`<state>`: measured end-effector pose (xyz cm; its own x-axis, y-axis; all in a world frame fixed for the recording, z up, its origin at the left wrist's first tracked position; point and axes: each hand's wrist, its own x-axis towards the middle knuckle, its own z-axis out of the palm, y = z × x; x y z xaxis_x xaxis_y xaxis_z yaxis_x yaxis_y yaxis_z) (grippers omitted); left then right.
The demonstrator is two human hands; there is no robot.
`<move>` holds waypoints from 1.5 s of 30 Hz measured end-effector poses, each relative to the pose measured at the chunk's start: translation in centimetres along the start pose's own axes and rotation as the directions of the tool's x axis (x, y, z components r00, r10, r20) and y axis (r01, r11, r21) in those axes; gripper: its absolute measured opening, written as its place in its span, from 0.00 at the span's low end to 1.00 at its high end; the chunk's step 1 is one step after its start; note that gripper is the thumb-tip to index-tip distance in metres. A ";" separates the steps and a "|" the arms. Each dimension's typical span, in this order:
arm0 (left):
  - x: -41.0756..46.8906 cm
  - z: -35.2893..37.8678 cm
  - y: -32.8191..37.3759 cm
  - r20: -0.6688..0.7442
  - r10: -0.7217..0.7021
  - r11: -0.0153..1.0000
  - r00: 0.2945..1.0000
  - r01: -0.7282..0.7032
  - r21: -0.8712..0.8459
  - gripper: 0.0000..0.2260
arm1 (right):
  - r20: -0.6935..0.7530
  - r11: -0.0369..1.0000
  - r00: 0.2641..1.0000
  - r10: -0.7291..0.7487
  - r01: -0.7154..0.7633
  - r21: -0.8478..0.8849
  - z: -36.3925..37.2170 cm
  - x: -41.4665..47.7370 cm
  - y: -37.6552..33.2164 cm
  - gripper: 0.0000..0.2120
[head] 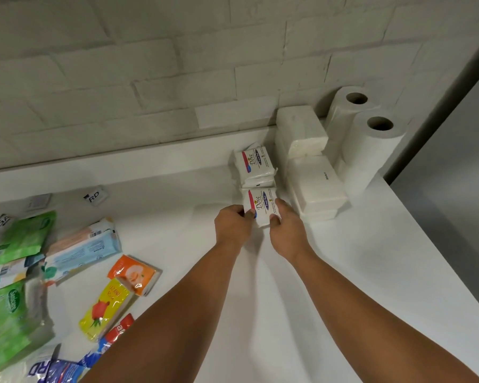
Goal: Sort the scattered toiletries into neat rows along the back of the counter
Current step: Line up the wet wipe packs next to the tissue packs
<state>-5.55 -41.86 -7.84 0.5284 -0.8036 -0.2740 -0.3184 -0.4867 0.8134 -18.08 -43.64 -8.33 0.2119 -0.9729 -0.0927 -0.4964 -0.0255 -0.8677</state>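
A white Dove soap pack [261, 203] rests on the white counter [329, 286], gripped at its near end by both hands. My left hand [233, 225] pinches its left corner and my right hand [288, 230] its right corner. Directly behind it a second Dove soap stack [255, 165] stands near the back wall. To their right sit two white tissue packs [315, 183], one behind the other, and two paper towel rolls [371, 142] in the corner.
Scattered packets lie at the left: green wipes packs [9, 313], a blue and pink wipes pack [83, 250], an orange pack [134, 275], a yellow pack [105, 310], small sachets [94, 196]. A white brick wall [150, 64] backs the counter, whose right edge drops off.
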 end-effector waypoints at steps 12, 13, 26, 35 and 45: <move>-3.4 -3.9 -1.0 -0.003 0.089 0.994 0.996 -0.089 -0.056 0.17 | -0.090 0.983 0.992 -0.088 0.072 -0.172 0.5 -3.1 -2.2 0.25; -3.9 -4.8 -1.4 -0.016 0.110 0.992 0.994 -0.111 -0.054 0.17 | -0.102 0.978 0.988 -0.112 0.091 -0.188 0.8 -3.5 -2.7 0.25; -9.3 -22.2 -9.9 -0.224 0.250 0.968 0.942 -0.238 0.077 0.14 | 0.133 0.935 0.930 -0.344 0.352 -0.049 13.3 -11.6 -13.3 0.17; -10.7 -33.3 -19.3 -0.261 0.322 0.889 0.910 -0.196 0.414 0.15 | 0.434 0.931 0.851 -0.298 0.359 -0.064 25.6 -17.5 -17.4 0.17; -10.7 -38.8 -26.2 -0.130 0.307 0.797 0.943 -0.180 0.577 0.15 | 0.503 0.940 0.856 -0.123 0.264 -0.219 33.4 -19.4 -19.3 0.16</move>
<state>27.67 -7.25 -6.28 0.5028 -0.8624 0.0580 -0.8027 -0.4410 0.4015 15.53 -16.62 -6.15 0.6656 -0.7138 -0.2180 -0.5946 -0.3306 -0.7329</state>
